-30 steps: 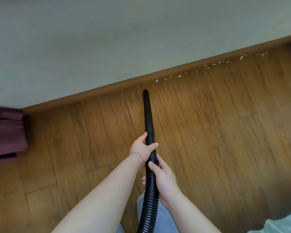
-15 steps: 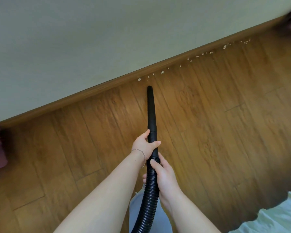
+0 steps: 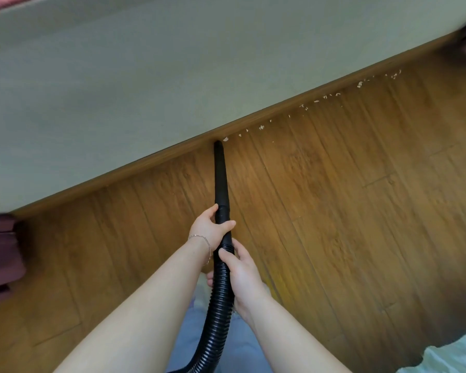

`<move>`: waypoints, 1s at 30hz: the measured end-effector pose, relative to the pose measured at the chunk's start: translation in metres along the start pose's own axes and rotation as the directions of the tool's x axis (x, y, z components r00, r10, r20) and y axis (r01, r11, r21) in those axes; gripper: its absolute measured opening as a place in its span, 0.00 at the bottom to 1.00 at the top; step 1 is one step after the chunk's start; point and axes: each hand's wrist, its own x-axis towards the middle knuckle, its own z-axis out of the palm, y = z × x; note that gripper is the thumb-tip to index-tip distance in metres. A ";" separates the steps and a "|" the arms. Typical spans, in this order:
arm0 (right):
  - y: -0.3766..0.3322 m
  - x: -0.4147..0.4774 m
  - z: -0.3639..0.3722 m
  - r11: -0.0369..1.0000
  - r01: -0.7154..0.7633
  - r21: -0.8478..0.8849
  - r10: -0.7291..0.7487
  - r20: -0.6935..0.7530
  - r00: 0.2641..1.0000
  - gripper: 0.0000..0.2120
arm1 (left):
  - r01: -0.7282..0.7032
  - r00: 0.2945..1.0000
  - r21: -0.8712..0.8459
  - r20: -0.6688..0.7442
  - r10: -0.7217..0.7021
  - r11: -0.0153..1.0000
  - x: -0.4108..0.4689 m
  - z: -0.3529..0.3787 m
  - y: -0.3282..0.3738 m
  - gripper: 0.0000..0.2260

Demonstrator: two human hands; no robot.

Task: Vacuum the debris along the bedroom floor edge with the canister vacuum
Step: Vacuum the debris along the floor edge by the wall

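Debris (image 3: 323, 98) — pale flecks — lay scattered along the baseboard (image 3: 145, 164) from frame centre toward the upper right, on the wooden floor (image 3: 347, 211). Lower centre, the ribbed black hose (image 3: 219, 300) ran up into the tapered nozzle (image 3: 220, 173), its tip at the baseboard beside the nearest fleck. Left hand (image 3: 209, 228) fingers wrapped the nozzle's collar; right hand (image 3: 240, 270) fingers closed around the hose — just below.

- Two hands are showing: the left hand (image 3: 210, 229) and the right hand (image 3: 241, 273), centre of the frame.
- One black hose (image 3: 219, 300) is running up from the bottom edge.
- One nozzle (image 3: 220, 175) is reaching upward at centre.
- One bracelet (image 3: 199, 237) is sitting on the left wrist.
- Roughly fifteen pale debris flecks (image 3: 261, 127) are lying toward the upper right; exact number unclear.
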 end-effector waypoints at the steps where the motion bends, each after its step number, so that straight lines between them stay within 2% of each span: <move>1: -0.001 0.003 0.002 1.000 -0.003 0.012 0.003 -0.003 1.000 0.20 | -0.008 1.000 0.004 0.006 0.008 1.000 0.003 -0.002 0.002 0.30; 8: -0.003 0.015 0.013 1.000 -0.016 0.024 0.017 -0.050 0.999 0.22 | -0.036 0.997 0.061 0.076 0.032 0.997 0.021 -0.007 0.005 0.30; 15: -0.017 0.026 0.024 0.988 -0.069 0.136 0.075 -0.038 0.996 0.20 | -0.053 0.989 0.121 0.142 0.035 0.991 0.035 -0.020 0.016 0.30; 22: -0.028 0.037 0.036 0.993 -0.045 0.106 0.048 -0.024 0.999 0.17 | -0.066 0.984 0.212 0.177 0.028 0.975 0.049 -0.032 0.033 0.29; 30: -0.038 0.037 0.033 0.979 -0.033 0.203 0.046 -0.059 0.997 0.18 | -0.083 0.972 0.273 0.233 0.018 0.958 0.056 -0.022 0.047 0.29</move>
